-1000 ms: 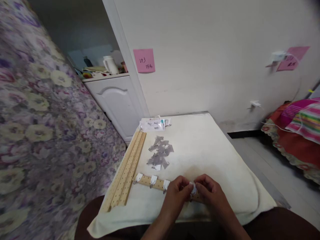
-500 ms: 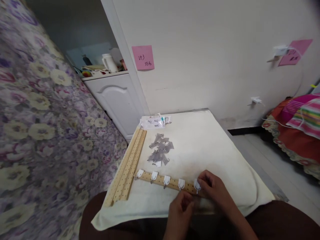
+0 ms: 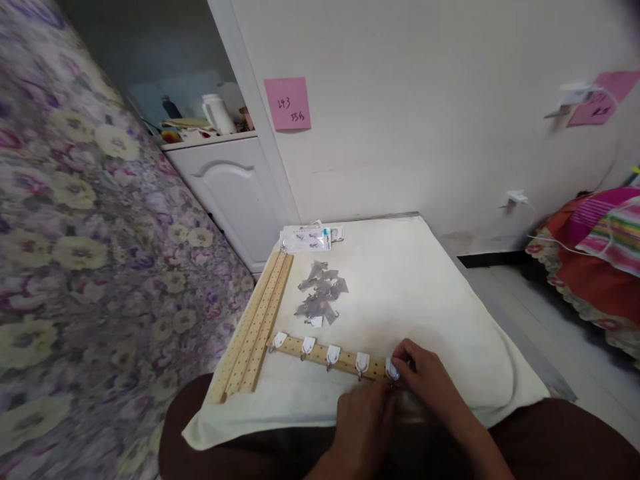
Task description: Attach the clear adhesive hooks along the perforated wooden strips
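A perforated wooden strip lies across the near part of the table, with a row of white-backed hooks along it. At its right end, my right hand has its thumb and fingers closed on the last adhesive hook. My left hand is at the strip's near edge, just below that hook, fingers bent together; the fingertips are partly hidden, so what they grip cannot be seen. Beyond the strip lie a loose white hook and a pile of hooks with greyish backings.
Several perforated wooden strips lie side by side along the table's left edge. Hook packets rest at the back left of the cloth-covered table. A floral curtain hangs at left, and a wall stands behind.
My left hand has moved up and right to the strip's edge by the last hook, its fingers closing together. My right hand stays at that hook. The camera view has shifted slightly.
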`<state>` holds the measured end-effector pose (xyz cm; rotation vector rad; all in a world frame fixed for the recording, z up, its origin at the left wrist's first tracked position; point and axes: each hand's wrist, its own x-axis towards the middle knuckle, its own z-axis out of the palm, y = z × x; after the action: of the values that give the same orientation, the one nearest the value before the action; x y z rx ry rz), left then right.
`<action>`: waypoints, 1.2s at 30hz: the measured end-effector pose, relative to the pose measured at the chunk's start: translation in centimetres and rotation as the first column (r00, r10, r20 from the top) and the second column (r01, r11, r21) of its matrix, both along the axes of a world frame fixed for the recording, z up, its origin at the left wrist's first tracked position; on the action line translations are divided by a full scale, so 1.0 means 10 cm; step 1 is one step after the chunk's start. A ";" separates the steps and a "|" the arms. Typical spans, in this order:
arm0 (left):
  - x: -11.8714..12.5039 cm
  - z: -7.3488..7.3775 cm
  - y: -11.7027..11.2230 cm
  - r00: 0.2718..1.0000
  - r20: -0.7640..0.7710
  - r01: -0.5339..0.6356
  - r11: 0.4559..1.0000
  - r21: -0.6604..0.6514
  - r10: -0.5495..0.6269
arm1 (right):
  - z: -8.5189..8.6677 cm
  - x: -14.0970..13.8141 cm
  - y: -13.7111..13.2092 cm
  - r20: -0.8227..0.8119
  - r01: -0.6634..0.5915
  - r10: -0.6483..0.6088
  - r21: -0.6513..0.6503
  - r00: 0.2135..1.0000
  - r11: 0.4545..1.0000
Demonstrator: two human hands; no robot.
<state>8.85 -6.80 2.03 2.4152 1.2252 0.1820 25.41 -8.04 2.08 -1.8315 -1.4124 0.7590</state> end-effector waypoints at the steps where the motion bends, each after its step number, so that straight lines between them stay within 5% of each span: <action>1: 0.01 0.00 0.00 1.000 -0.007 0.001 1.000 0.004 -0.001 | 0.00 0.00 0.00 0.006 0.001 -0.001 -0.004 1.000 1.000; 22: 0.06 -0.05 0.03 1.000 0.027 0.015 0.999 -0.035 -0.015 | -0.12 0.03 0.01 0.145 0.027 -0.027 0.001 0.989 1.000; 36: 0.10 -0.05 0.01 0.996 0.076 0.049 0.999 -0.018 -0.048 | -0.04 0.04 -0.03 0.124 0.039 -0.031 -0.066 0.992 0.997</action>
<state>9.89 -6.72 1.54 2.3958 1.1286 0.2430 25.81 -8.34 1.68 -1.9807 -1.4434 0.6945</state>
